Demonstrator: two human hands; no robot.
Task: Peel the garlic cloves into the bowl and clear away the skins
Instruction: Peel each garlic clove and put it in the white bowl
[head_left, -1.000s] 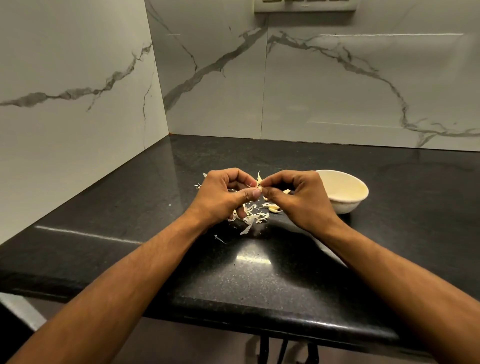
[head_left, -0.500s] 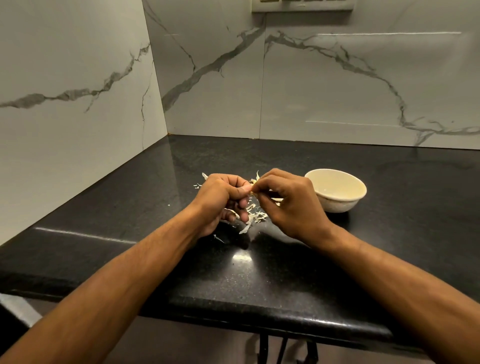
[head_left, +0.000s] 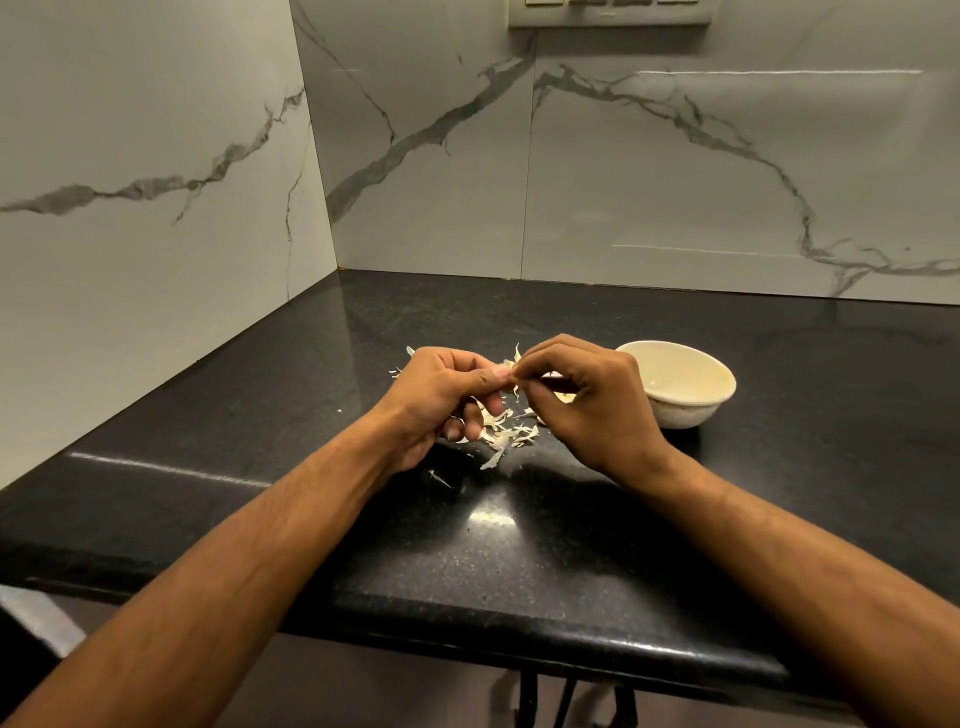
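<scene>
My left hand (head_left: 441, 395) and my right hand (head_left: 587, 405) meet fingertip to fingertip above the black counter. Between them they pinch a small garlic clove (head_left: 513, 375), mostly hidden by my fingers, with a strip of pale skin hanging below it. A scatter of garlic skins (head_left: 506, 434) lies on the counter under and between my hands. A cream bowl (head_left: 719, 400) stands just right of my right hand; what lies in it I cannot make out.
The black granite counter (head_left: 519, 545) meets marble walls at the left and back, forming a corner. Its rounded front edge (head_left: 545, 634) runs across the lower view. A switch panel (head_left: 608, 13) sits high on the back wall.
Both hands have shifted slightly, my right hand rising and turning at the clove while a strip of skin comes loose. The bowl and the skins have stayed put.
</scene>
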